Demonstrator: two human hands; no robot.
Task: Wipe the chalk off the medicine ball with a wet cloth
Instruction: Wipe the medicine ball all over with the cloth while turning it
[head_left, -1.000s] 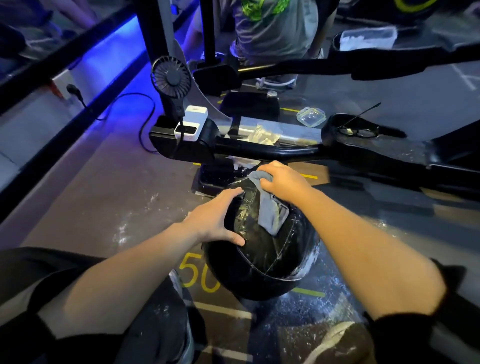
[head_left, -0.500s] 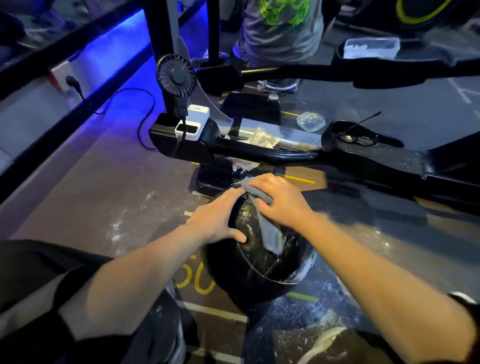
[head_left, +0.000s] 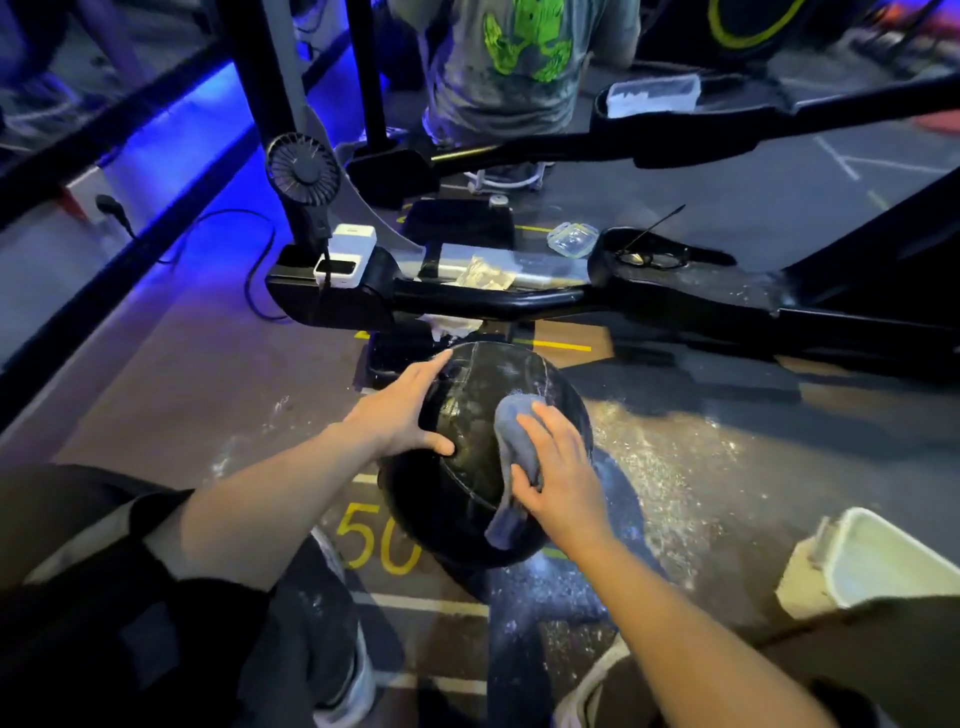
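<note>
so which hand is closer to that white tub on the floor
Right. The right hand presses the cloth on the ball's tub-facing side; the left hand steadies the far side. Neither touches the white tub.

cloth (head_left: 511, 434) on medicine ball (head_left: 467, 467), floor (head_left: 208, 395)

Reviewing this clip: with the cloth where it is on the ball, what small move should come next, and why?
Probably sweep the right hand and the grey cloth up toward the top of the medicine ball, where pale chalky streaks show near the seams. The left hand rests spread on the ball's left side, steadying it, so it looks best kept there during the stroke.
</note>
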